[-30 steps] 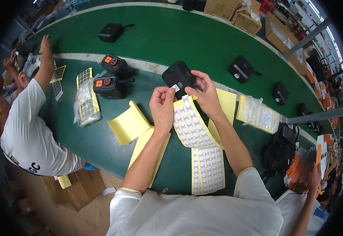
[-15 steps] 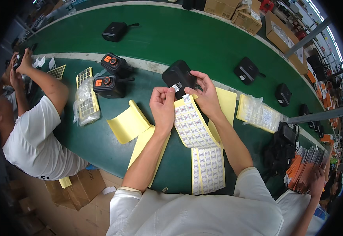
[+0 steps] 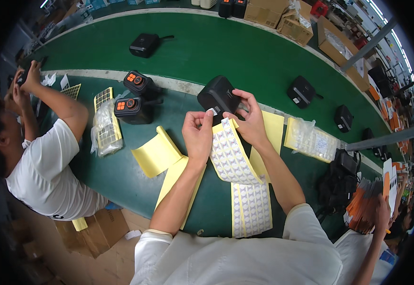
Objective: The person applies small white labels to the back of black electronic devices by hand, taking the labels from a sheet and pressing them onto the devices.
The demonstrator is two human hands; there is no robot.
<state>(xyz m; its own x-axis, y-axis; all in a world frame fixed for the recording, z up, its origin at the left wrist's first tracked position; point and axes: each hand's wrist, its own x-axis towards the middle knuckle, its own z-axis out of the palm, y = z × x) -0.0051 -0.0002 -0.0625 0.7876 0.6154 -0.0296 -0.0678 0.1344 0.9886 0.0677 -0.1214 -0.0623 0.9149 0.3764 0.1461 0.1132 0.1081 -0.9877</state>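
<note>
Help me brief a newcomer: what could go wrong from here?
The left hand has its fingertips at a small white label by the corner of the black case, so the label might end up crooked. The right hand seems to manage both case and sticker sheet, so one could slip. The sheet hangs curled and might crease.

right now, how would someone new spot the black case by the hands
Start at the green table and find the wearer's left hand and right hand near its far edge. The black case is at their fingertips, beyond the white sticker sheet. Unlike the two orange-buttoned cases to its left, it shows no orange and touches the wearer's fingers.
</note>
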